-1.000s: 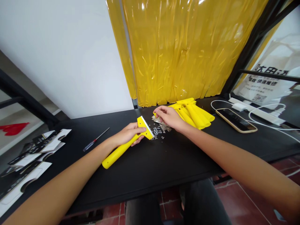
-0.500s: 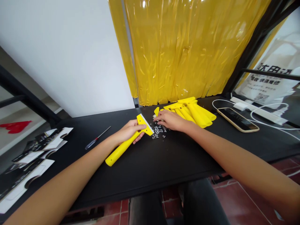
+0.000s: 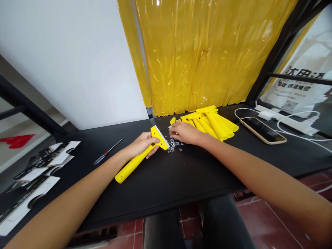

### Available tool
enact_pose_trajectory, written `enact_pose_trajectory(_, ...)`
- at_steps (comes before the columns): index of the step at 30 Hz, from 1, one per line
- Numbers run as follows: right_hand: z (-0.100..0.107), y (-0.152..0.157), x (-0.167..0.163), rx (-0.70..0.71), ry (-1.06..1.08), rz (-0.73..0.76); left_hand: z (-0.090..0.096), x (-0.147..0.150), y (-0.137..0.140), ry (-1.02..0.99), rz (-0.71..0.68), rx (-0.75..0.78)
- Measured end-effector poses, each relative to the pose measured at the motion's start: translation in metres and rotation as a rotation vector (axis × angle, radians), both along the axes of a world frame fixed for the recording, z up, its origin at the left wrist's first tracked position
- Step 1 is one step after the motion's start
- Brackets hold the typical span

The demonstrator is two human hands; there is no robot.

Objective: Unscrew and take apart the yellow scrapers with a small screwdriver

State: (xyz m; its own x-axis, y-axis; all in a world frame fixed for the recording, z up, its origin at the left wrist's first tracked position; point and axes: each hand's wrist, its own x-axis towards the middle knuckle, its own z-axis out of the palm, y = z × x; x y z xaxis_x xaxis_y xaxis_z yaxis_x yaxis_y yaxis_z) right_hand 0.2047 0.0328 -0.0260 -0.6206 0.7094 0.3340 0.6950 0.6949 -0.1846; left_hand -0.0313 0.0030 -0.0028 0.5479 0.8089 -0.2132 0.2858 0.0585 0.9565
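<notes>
My left hand (image 3: 145, 143) is closed round the neck of a yellow scraper (image 3: 132, 166), thumb on its head. The scraper's head points away to the right with a pale strip along its edge, and its handle slants back toward me. Just right of it lies a scatter of small metal screws and nuts (image 3: 174, 144) on the black table. Over the far side of these bits is my right hand (image 3: 185, 132), its fingertips drawn together. Whether a small part is between them is too small to see. Behind this hand lies a pile of yellow scrapers (image 3: 216, 124).
A screwdriver (image 3: 107, 152) lies left of my left hand. Black-and-white printed cards (image 3: 38, 176) are stacked at the table's left end. To the right are a phone (image 3: 261, 129) and a white power strip (image 3: 293, 122) with cables. A yellow plastic curtain (image 3: 207, 62) hangs behind.
My right hand's fingers have curled in and drawn together over the small metal parts. The left hand keeps its hold on the scraper, nearly still.
</notes>
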Motion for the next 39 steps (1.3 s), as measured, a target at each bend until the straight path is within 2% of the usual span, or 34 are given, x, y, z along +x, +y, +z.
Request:
enact_pose_trajectory(4,0.006,-0.004,0.001,0.018,0.070,0.039,0.002,0.002,-0.001,-0.013,0.079,-0.040)
enact_pose_trajectory(9,0.015,-0.017,-0.004,0.108,0.202,0.125,0.004,0.004,-0.001,-0.052,0.142,-0.065)
enact_pose_trajectory(19,0.011,-0.035,-0.020,0.153,0.132,0.239,-0.005,0.006,-0.002,-0.159,0.133,-0.086)
enact_pose_trajectory(24,0.009,-0.035,-0.019,0.093,0.178,0.229,-0.007,0.006,-0.001,-0.176,0.131,-0.077)
enact_pose_trajectory(28,0.002,-0.034,-0.027,-0.105,0.451,0.157,-0.008,0.006,-0.001,-0.179,0.137,-0.064)
enact_pose_trajectory(33,0.001,-0.033,-0.034,-0.531,0.759,0.023,-0.009,0.006,0.000,-0.174,0.140,-0.067)
enact_pose_trajectory(37,0.008,-0.034,-0.032,-0.864,0.883,-0.055,-0.003,0.002,0.000,-0.172,0.102,-0.048)
enact_pose_trajectory(39,0.010,-0.034,-0.029,-0.975,0.890,-0.034,0.001,0.000,-0.001,-0.147,0.083,-0.043)
